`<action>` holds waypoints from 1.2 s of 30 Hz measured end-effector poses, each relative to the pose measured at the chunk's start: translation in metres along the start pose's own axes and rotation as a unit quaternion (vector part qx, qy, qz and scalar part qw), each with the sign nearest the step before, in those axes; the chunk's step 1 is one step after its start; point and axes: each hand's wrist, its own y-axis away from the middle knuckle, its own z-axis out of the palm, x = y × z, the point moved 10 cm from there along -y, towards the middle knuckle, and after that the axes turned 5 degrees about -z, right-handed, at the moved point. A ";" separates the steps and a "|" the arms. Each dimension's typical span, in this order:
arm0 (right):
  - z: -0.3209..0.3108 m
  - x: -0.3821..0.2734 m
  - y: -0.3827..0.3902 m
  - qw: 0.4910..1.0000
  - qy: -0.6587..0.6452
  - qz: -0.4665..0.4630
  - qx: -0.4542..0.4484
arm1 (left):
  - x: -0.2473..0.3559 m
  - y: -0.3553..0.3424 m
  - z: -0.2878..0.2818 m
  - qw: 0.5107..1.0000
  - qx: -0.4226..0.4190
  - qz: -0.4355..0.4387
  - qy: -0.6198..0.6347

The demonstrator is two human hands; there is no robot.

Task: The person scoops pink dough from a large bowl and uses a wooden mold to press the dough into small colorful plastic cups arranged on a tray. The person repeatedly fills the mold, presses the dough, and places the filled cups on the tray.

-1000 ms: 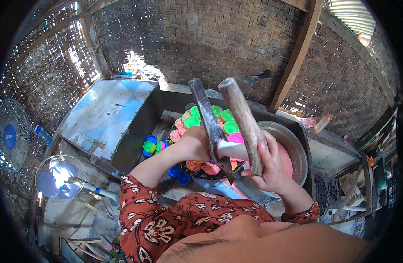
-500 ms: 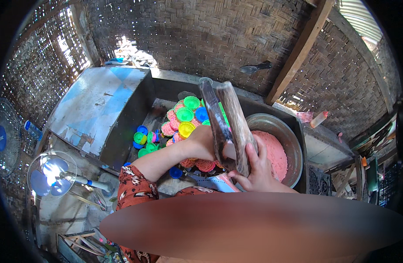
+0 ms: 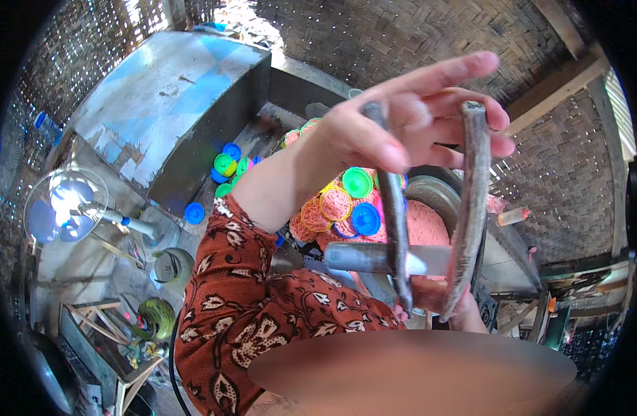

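Observation:
My left hand (image 3: 422,125) is raised, open with fingers spread, beside the tops of two wooden bars; whether it touches them is unclear. My right hand (image 3: 440,298) is closed low on this press-like tool: a dark bar (image 3: 397,236) and paler bar (image 3: 473,187) crossed by a greyish-white cylinder (image 3: 353,256), blurred at its end. Behind them are several pink lacy rounds (image 3: 332,206) in colored molds, a green mold (image 3: 357,182), a blue mold (image 3: 365,218), and a metal basin (image 3: 429,182) holding pink dough (image 3: 424,222).
A dark trough (image 3: 304,87) adjoins a peeling blue-and-white box (image 3: 166,104). Small colored cups (image 3: 225,164) lie left. A fan (image 3: 65,208) and gas cylinder (image 3: 169,270) stand lower left. A squeeze bottle (image 3: 512,216) sits right, before woven walls (image 3: 551,208) and a beam (image 3: 557,83).
My left hand has risen from the middle of the tool to the bars' tops and opened. My right hand and the tool's lower end moved down. The view has shifted.

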 end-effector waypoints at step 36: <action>-0.093 -0.047 0.046 0.905 0.201 0.070 0.369 | -0.058 0.085 -0.189 0.909 0.395 0.029 0.127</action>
